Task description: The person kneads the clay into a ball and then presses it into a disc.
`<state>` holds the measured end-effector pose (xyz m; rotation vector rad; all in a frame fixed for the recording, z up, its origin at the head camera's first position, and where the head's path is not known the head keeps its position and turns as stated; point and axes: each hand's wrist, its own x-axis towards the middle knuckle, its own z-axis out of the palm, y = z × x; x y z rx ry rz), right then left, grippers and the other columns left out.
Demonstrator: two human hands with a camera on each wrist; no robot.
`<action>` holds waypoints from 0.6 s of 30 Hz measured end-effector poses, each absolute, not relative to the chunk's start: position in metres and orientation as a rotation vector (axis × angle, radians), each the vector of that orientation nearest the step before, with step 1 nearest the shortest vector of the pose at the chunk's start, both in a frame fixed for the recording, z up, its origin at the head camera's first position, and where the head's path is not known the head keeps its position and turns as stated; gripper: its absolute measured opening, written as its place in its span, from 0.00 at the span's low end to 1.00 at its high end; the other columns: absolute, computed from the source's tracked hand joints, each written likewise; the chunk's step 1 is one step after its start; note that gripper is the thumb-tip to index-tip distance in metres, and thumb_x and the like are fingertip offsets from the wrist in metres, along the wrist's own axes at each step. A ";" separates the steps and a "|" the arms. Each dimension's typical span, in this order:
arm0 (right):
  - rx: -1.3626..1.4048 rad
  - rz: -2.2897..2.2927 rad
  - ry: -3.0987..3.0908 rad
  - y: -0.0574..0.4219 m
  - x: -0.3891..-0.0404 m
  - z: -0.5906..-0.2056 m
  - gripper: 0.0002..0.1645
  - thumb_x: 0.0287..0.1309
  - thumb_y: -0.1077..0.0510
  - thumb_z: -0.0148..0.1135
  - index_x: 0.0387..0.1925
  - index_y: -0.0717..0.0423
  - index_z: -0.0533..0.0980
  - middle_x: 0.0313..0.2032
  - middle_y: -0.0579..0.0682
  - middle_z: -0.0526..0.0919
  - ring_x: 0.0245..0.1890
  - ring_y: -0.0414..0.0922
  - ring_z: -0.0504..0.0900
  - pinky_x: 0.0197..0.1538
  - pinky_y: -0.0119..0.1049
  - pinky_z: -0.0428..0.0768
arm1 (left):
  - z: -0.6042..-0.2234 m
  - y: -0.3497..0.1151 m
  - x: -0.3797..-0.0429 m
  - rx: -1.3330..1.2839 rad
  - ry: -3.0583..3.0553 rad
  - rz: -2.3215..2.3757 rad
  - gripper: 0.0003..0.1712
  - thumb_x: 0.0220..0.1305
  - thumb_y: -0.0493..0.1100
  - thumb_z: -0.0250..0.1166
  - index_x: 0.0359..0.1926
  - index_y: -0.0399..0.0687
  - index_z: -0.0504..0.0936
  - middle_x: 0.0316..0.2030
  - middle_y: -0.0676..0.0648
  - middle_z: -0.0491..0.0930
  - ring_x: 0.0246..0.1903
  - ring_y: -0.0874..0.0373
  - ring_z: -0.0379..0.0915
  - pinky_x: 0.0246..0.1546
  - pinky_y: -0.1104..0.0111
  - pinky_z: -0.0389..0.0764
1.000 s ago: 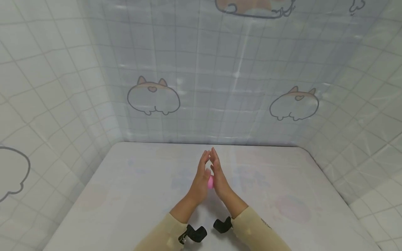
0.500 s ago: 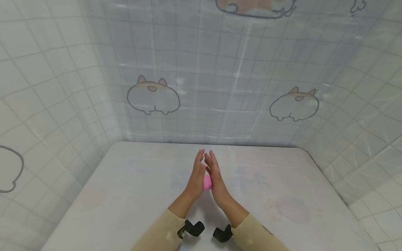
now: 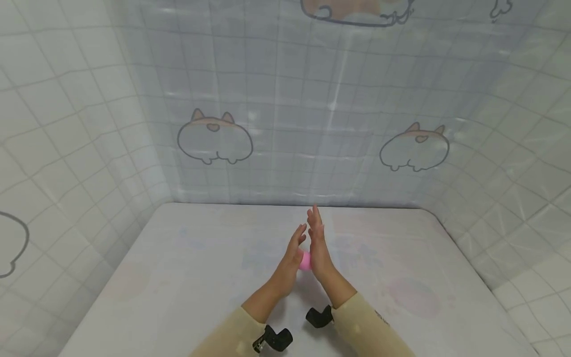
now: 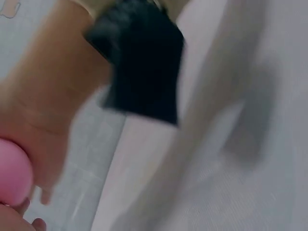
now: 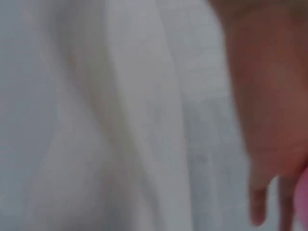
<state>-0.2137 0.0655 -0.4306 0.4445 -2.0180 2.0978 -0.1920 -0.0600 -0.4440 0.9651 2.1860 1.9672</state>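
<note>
A smooth pink ball (image 3: 305, 260) is pressed between the two palms, above the white table. My left hand (image 3: 287, 267) lies along the ball's left side, its fingers extended and pointing forward. On the other side the right hand (image 3: 320, 250) stands with straight fingers, its tips reaching farther forward than the left ones. Part of the ball (image 4: 13, 172) shows at the left edge of the left wrist view. Only a sliver of the ball (image 5: 302, 199) appears at the right edge of the right wrist view. The palms hide the rest of its surface.
The white table (image 3: 187, 277) has faint coloured prints and ends at a back edge. Grid-patterned sheeting (image 3: 285, 124) with cartoon animals rises behind it and along both sides. Black wrist mounts (image 3: 278, 339) stick out inward from the cream sleeves (image 3: 370, 327).
Both hands and the ball first shift slightly left, then right. Now the right hand has slid forward and the left hand back against the ball, which stays between the palms.
</note>
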 end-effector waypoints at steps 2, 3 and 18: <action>0.440 2.079 -2.064 0.067 -0.217 -0.436 0.36 0.77 0.38 0.16 0.80 0.40 0.39 0.79 0.53 0.45 0.78 0.52 0.42 0.73 0.61 0.38 | -0.442 -0.060 -0.191 0.982 2.136 1.993 0.40 0.77 0.67 0.28 0.80 0.53 0.40 0.79 0.46 0.37 0.75 0.41 0.43 0.66 0.34 0.52; 0.442 2.062 -2.098 0.068 -0.218 -0.439 0.37 0.76 0.37 0.16 0.80 0.41 0.38 0.79 0.53 0.44 0.78 0.52 0.41 0.73 0.62 0.38 | -0.441 -0.061 -0.191 0.983 2.113 2.009 0.41 0.77 0.68 0.28 0.80 0.53 0.40 0.79 0.46 0.37 0.75 0.41 0.42 0.66 0.33 0.50; 0.919 1.839 -2.188 0.051 -0.198 -0.446 0.44 0.76 0.31 0.21 0.80 0.50 0.34 0.79 0.57 0.38 0.77 0.61 0.43 0.68 0.71 0.47 | -0.431 -0.067 -0.206 0.932 2.335 2.227 0.42 0.77 0.68 0.30 0.79 0.48 0.46 0.79 0.45 0.38 0.77 0.44 0.36 0.68 0.33 0.42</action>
